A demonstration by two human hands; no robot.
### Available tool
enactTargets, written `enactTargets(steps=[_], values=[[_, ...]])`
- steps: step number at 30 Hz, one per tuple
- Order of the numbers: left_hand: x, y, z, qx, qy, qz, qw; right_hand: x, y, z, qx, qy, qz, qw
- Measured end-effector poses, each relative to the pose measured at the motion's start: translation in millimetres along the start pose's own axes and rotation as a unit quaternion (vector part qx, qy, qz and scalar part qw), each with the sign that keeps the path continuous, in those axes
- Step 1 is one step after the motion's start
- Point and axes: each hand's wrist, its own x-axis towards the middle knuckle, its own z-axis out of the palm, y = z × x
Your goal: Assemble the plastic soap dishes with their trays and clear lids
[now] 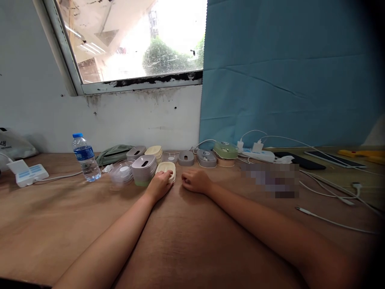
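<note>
My left hand (161, 184) is closed on the front of a small cream-coloured stack of shallow plastic trays (167, 167), its fingers over the near edge. To the right of it, my right hand (195, 180) rests on the table with curled fingers, and nothing shows in it. Beside my left hand stands a stack of pale lilac lids with an oval slot (144, 163), greenish at its base. Farther left sit clear round plastic tubs (120, 171). Behind are another cream stack (154, 151), a grey slotted lid (186, 158) and a clear shallow piece (170, 157).
Right of centre are a grey box (206, 158) and a green box (225, 150). A water bottle (86, 158) and a power strip (31, 175) stand at left. White cables (333, 223) and a tablet (333, 159) lie at right; a blurred patch hides something there.
</note>
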Motion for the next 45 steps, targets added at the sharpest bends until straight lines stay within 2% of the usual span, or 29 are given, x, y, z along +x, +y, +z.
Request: enactTargets(steps=[7,11,15,28,37,41,43,45], values=[[0,-8,4,-0.054,-0.011,-0.007,0.998,-11,58,1,-0.022,0.065,0.182,0.981],[1,-11,2,-0.053,-0.032,0.012,0.998,-21,85,11,-0.02,0.044,0.259,0.965],[1,-14,1,-0.04,-0.054,0.051,0.996,-24,94,19,-0.008,0.022,0.291,0.956],[-2,-19,3,-0.028,-0.062,0.103,0.992,-25,92,20,0.006,0.012,0.299,0.954],[-5,2,-7,-0.079,-0.06,0.086,0.991,-25,92,20,0.024,0.03,0.297,0.954],[-6,4,-12,-0.09,0.008,0.072,0.993,-23,79,5,0.036,0.064,0.269,0.96],[-7,3,-12,-0.103,0.061,0.051,0.992,-18,60,-4,0.052,0.065,0.211,0.974],[-9,3,-12,-0.115,0.117,0.018,0.986,-12,34,-8,0.083,0.035,0.129,0.988]])
